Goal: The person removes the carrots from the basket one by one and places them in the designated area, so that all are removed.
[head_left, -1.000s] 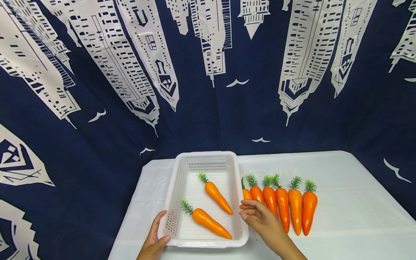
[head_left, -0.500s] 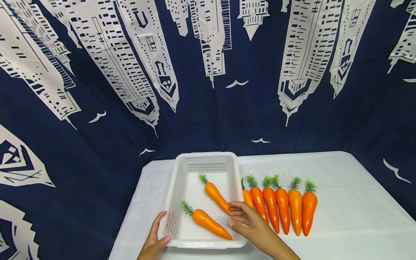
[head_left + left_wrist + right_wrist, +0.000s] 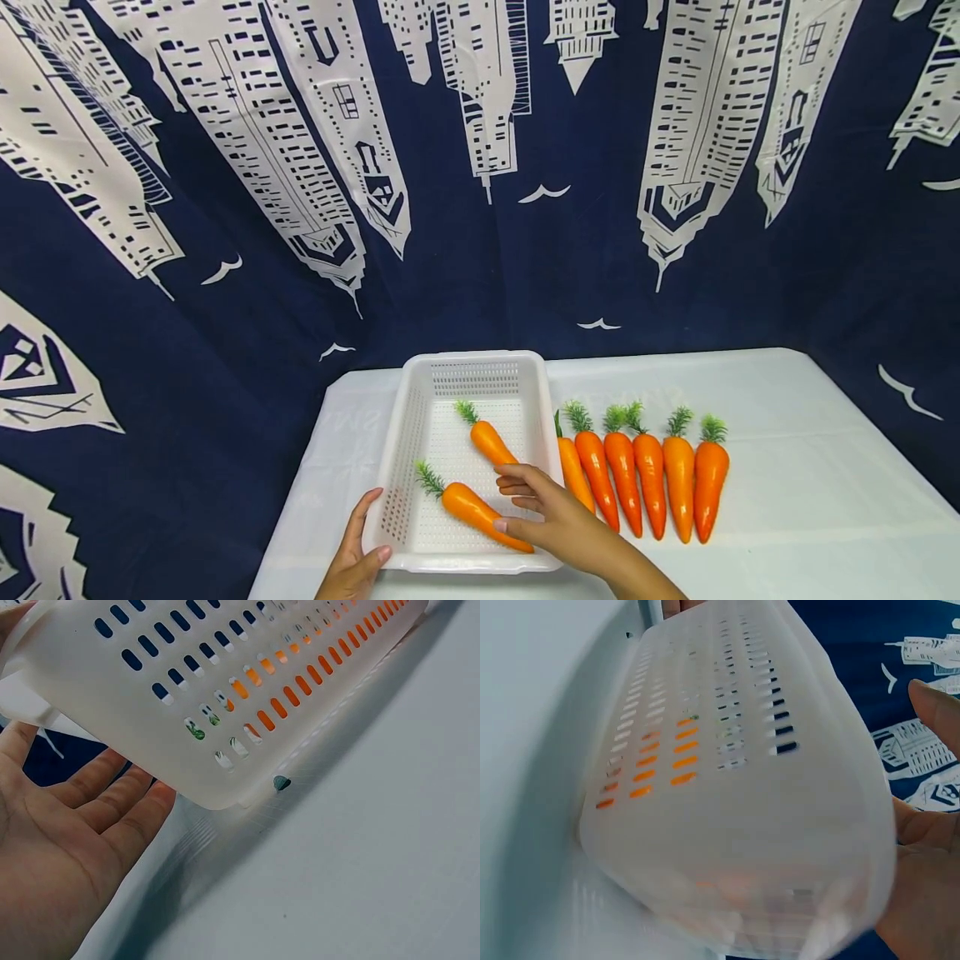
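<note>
A white perforated plastic basket (image 3: 472, 562) sits on the table, holding two glossy orange carrots with green tufts. The nearer carrot (image 3: 472, 507) lies slanted, and the farther carrot (image 3: 489, 440) is partly covered by my right hand (image 3: 551, 510). That hand reaches over the basket's right rim with fingers loosely bent and nothing seen between thumb and fingers. Its thumb is close to the nearer carrot's tip; contact cannot be told. My left hand (image 3: 352, 558) holds the basket's near left corner, thumb on the rim. In the left wrist view its fingers (image 3: 112, 796) touch the basket's outer wall.
Right of the basket, several upright-pointing carrots (image 3: 678, 487) lie side by side on the white-covered table (image 3: 810, 467). A dark blue cloth (image 3: 495, 275) printed with white buildings hangs behind. One small dark bit (image 3: 281, 783) shows beside the basket's base in the left wrist view.
My right hand has moved left from the basket's right rim to above the carrots inside, uncovering more of the row. The left hand, basket and carrots stay put.
</note>
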Action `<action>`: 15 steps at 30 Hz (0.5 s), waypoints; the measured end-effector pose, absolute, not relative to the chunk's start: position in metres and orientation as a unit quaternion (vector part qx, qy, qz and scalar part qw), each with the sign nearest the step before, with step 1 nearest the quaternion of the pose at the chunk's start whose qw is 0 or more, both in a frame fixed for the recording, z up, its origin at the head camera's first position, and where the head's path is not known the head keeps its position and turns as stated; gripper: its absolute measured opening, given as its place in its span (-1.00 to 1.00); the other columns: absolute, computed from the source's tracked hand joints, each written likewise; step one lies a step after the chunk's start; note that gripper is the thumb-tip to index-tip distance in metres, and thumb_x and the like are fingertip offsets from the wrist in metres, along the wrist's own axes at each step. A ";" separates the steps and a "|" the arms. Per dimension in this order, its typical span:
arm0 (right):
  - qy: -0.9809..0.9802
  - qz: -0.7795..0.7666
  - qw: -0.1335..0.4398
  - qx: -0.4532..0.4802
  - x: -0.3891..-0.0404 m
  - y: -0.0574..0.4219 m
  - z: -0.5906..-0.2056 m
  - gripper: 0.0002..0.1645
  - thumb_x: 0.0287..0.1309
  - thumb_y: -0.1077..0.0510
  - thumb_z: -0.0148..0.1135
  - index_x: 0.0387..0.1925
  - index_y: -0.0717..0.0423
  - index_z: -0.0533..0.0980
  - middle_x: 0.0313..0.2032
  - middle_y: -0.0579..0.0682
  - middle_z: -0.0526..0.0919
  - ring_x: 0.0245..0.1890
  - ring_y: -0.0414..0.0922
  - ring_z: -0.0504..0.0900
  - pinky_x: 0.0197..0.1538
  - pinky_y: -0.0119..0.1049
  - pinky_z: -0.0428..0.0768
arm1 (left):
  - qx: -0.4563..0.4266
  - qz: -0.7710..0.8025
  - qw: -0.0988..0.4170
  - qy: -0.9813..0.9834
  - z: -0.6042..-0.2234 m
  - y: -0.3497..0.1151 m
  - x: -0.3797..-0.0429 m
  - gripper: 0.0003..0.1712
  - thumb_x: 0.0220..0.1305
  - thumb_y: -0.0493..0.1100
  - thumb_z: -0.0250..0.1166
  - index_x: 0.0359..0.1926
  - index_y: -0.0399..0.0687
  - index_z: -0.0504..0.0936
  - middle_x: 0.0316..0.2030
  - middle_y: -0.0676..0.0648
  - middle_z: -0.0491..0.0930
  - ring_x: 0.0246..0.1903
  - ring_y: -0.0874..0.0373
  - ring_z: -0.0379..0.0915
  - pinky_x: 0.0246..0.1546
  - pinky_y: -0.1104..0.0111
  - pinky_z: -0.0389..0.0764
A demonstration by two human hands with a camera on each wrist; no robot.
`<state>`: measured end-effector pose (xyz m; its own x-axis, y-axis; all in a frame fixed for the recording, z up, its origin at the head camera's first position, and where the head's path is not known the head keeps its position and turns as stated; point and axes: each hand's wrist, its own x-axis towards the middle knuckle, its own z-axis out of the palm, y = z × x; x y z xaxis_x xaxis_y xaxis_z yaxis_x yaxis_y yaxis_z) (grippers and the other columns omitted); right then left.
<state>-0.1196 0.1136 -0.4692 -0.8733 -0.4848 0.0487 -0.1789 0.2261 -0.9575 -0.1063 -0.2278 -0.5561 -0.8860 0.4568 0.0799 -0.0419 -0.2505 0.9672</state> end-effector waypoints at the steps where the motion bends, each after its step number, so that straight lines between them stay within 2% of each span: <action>1: 0.773 -0.582 0.132 -0.216 -0.121 0.111 -0.470 -0.29 0.30 -0.04 0.33 0.41 -0.13 0.31 0.27 0.01 0.49 0.33 0.06 0.47 0.35 -0.30 0.47 | 0.175 0.772 0.163 0.589 -0.556 -0.228 -0.106 -0.07 0.46 -0.37 -0.04 0.57 0.10 -0.42 0.41 0.18 -0.24 0.32 0.48 0.14 0.31 0.50 0.33; 8: 0.768 -0.587 0.144 -0.210 -0.129 0.100 -0.473 -0.25 0.27 -0.06 0.36 0.42 -0.12 0.31 0.26 0.04 0.48 0.33 0.10 0.46 0.34 -0.11 0.49 | 0.164 0.770 0.160 0.595 -0.556 -0.226 -0.107 -0.07 0.45 -0.36 -0.01 0.57 0.10 -0.39 0.40 0.17 -0.31 0.30 0.48 0.14 0.29 0.50 0.34; 15: 0.779 -0.571 0.161 -0.205 -0.131 0.090 -0.474 -0.21 0.25 -0.13 0.36 0.43 -0.10 0.30 0.28 0.05 0.46 0.34 0.17 0.43 0.34 0.08 0.46 | 0.173 0.772 0.156 0.592 -0.555 -0.226 -0.105 -0.06 0.45 -0.38 -0.02 0.56 0.05 -0.43 0.40 0.21 -0.29 0.30 0.55 0.10 0.30 0.55 0.30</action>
<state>-0.1314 0.0901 -0.4737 -0.8642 -0.5028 -0.0167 -0.1352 0.2640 -0.9550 -0.1053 -0.2256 -0.5547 -0.8916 0.4454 0.0821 -0.0364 -0.2511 0.9673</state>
